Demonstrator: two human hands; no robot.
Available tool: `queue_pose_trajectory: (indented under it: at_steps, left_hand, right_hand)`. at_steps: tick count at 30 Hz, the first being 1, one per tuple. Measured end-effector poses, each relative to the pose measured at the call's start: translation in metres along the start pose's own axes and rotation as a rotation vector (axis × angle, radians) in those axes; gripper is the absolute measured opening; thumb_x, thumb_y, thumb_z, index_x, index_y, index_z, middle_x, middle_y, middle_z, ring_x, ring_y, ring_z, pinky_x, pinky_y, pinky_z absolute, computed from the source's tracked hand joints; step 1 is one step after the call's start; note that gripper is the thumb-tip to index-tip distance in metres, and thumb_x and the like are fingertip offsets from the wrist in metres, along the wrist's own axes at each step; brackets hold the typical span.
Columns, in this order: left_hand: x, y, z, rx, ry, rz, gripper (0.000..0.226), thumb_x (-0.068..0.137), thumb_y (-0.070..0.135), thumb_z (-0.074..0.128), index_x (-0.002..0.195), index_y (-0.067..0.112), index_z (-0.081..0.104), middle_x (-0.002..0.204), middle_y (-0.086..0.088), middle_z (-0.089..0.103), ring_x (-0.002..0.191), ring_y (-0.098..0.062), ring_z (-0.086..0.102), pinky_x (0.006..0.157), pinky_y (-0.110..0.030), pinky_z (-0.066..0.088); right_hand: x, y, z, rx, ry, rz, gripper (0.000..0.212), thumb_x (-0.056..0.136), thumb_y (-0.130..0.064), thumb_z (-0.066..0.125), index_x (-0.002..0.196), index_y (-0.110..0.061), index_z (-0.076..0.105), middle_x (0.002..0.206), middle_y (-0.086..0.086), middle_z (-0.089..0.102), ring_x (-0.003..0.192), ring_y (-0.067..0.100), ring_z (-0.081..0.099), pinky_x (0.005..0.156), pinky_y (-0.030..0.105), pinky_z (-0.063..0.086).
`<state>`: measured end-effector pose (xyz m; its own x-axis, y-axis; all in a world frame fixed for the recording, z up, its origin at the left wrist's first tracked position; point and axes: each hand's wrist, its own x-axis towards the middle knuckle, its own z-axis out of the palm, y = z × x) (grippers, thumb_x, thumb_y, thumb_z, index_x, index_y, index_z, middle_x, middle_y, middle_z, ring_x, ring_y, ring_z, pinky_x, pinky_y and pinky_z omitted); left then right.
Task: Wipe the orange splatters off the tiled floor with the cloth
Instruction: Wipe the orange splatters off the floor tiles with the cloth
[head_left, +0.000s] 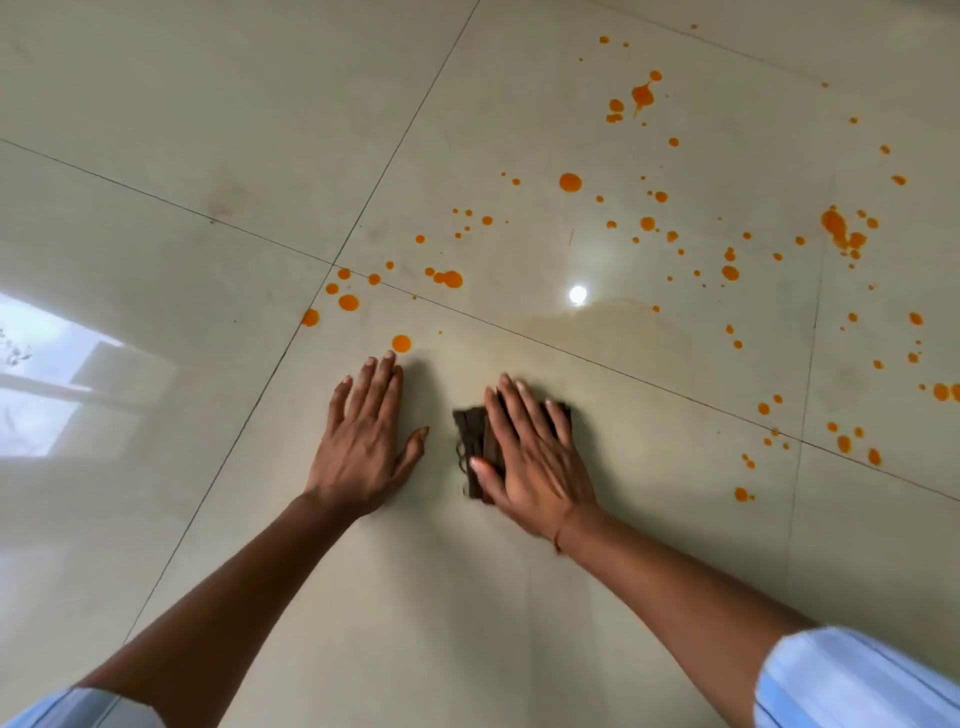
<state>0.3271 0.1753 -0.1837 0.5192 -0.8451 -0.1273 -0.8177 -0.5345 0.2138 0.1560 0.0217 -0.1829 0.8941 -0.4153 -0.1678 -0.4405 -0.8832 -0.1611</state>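
The right grip (535, 457) is released, its straight fingers pressing the folded dark cloth (478, 436) flat on the tiled floor (208, 156). The left grip (363, 441), also released, rests palm-down beside it, apart from the cloth. Orange splatters (570, 182) dot the tiles beyond and to the right, past the tile corners' meeting point.

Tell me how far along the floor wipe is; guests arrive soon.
Done: little. The floor just around the cloth shows no drops, and a faint smear lies beyond it. In hand: the right hand presses flat on the cloth; the left hand rests flat on the floor. Left: most splatters, from the drop by the left fingertips to the far right.
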Motion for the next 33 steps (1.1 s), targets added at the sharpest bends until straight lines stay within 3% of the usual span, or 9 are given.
queue_pose_trajectory:
  at_steps: [2,6,13,19,27,33]
  left_hand:
    - [-0.007,-0.017,-0.006,-0.008,0.009,-0.079,0.079,0.095,0.059,0.017,0.153,0.005,0.009,0.161,-0.010,-0.001,0.148,-0.021,-0.006,0.120,-0.041,-0.001]
    - [-0.013,-0.046,-0.005,-0.044,0.006,-0.186,0.082,0.093,0.063,0.013,0.153,0.008,0.003,0.161,-0.007,-0.003,0.148,-0.020,-0.007,0.120,-0.039,-0.001]
    - [-0.015,-0.049,-0.005,-0.018,-0.019,-0.180,0.077,0.096,0.057,0.016,0.153,0.008,0.002,0.161,-0.009,-0.001,0.149,-0.021,-0.006,0.120,-0.038,0.000]
    - [-0.013,-0.053,-0.002,-0.020,-0.009,-0.180,0.076,0.096,0.053,0.026,0.153,0.006,0.007,0.161,-0.010,0.004,0.149,-0.022,-0.001,0.120,-0.040,0.004]
    - [-0.015,-0.048,-0.009,-0.010,-0.061,-0.190,0.075,0.097,0.051,0.022,0.153,0.004,0.008,0.161,-0.012,0.004,0.149,-0.024,-0.002,0.120,-0.044,0.007]
    - [-0.012,-0.051,-0.005,-0.067,-0.029,-0.176,0.074,0.096,0.049,0.023,0.153,0.004,0.008,0.161,-0.012,0.005,0.149,-0.023,-0.002,0.119,-0.042,0.005]
  right_hand:
    - [0.003,0.004,0.002,0.003,0.002,-0.021,0.077,0.092,-0.058,0.030,0.155,-0.015,0.017,0.162,0.007,0.012,0.150,0.022,0.010,0.117,0.046,0.013]
    - [0.085,-0.035,-0.006,0.009,0.054,0.161,0.079,0.091,-0.059,0.025,0.154,-0.013,0.018,0.162,0.010,0.013,0.149,0.025,0.012,0.116,0.045,0.009]
    - [0.017,-0.040,0.006,-0.017,-0.027,-0.063,0.077,0.093,-0.058,0.030,0.154,-0.014,0.017,0.162,0.007,0.011,0.150,0.021,0.009,0.117,0.046,0.015]
    - [0.104,-0.051,-0.005,-0.027,0.009,0.110,0.077,0.092,-0.059,0.026,0.154,-0.013,0.018,0.161,0.009,0.015,0.149,0.025,0.014,0.116,0.046,0.013]
    - [0.045,-0.046,0.001,-0.112,-0.031,-0.084,0.077,0.094,-0.061,0.024,0.153,-0.011,0.023,0.160,0.010,0.022,0.148,0.024,0.019,0.116,0.044,0.013]
    - [0.139,-0.070,-0.009,-0.046,-0.011,-0.201,0.075,0.094,-0.057,0.020,0.154,-0.013,0.015,0.162,0.009,0.013,0.149,0.023,0.011,0.118,0.043,0.008]
